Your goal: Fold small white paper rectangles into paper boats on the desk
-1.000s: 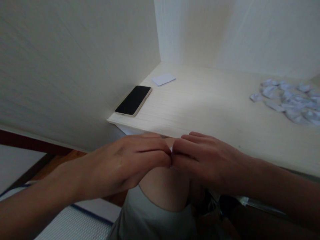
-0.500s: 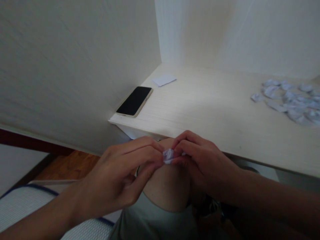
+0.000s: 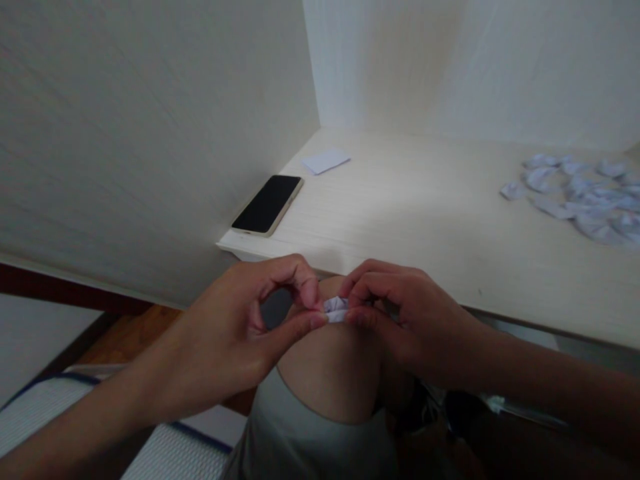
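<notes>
A small folded piece of white paper is pinched between both hands, just above my bare knee. My left hand grips its left end with thumb and forefinger, which form a loop. At the other end, my right hand holds it between thumb and bent fingers. The fingertips hide both ends of the paper, so its full shape does not show.
On the white desk beyond my hands lie a phone, a flat white paper and, at right, a pile of crumpled or folded white paper pieces. A panel rises along the left side.
My left fingers have shifted from lying flat along the paper to a thumb-and-forefinger pinch. The paper now looks wider and flatter between the hands. My right hand has barely moved.
</notes>
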Available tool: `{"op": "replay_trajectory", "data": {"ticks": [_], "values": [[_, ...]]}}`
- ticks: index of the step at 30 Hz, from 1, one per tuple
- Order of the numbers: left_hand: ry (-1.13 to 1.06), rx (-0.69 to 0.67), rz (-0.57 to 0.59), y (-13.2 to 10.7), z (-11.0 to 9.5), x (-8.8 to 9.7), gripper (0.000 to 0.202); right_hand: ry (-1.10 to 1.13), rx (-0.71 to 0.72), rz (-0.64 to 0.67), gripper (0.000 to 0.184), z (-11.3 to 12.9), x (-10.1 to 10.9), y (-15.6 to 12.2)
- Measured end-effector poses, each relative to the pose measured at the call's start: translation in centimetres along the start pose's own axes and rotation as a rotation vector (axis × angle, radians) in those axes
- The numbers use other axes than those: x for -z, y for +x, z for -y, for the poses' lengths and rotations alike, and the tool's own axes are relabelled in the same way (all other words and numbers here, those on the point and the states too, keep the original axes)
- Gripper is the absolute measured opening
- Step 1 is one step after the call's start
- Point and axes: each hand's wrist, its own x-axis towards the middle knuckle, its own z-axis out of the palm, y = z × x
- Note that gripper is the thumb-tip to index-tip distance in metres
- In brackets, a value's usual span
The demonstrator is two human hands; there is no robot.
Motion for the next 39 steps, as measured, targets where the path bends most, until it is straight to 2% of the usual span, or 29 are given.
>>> {"op": "replay_trajectory", "data": {"ticks": [3, 6, 9, 14, 19, 22, 25, 32, 35, 39], "values": [[-0.056, 0.159, -0.003, 0.0, -0.1, 0.1, 0.009, 0.055, -0.037, -0.016, 0.013, -0.2, -0.1, 0.0], [-0.091, 0.161, -0.045, -0.3, -0.1, -0.3, 0.007, 0.088, -0.075, -0.056, 0.007, -0.5, -0.6, -0.2], [-0.085, 0.106, -0.062, -0.6, -0.1, -0.5, 0.004, 0.073, -0.024, -0.088, 0.009, -0.5, -1.0, -0.3], [-0.001, -0.018, 0.1, -0.1, 0.2, 0.6, 0.005, -0.001, 0.093, -0.033, 0.018, -0.1, -0.9, 0.0], [0.018, -0.172, 0.286, 1.4, 0.7, 2.3, 0.008, -0.122, 0.101, 0.08, 0.017, 0.1, -0.2, 0.7], [0.022, -0.183, 0.402, 2.6, 0.6, 3.0, 0.011, -0.178, 0.12, 0.147, 0.018, 0.2, 0.4, 1.0], [0.006, -0.18, 0.459, 3.4, 0.4, 3.2, 0.011, -0.208, 0.132, 0.187, 0.018, 0.5, 0.9, 1.3], [-0.068, -0.062, 0.371, 3.0, 0.8, 2.6, 0.009, -0.179, 0.041, 0.163, 0.017, 0.6, 0.9, 1.2], [-0.085, 0.005, 0.353, 2.5, 1.0, 2.4, 0.008, -0.185, 0.048, 0.139, 0.014, 0.4, 0.6, 0.9], [-0.231, 0.156, 0.274, 1.9, 1.0, 1.8, 0.007, -0.15, 0.05, -0.014, 0.003, 0.1, 0.5, 0.7]]}}
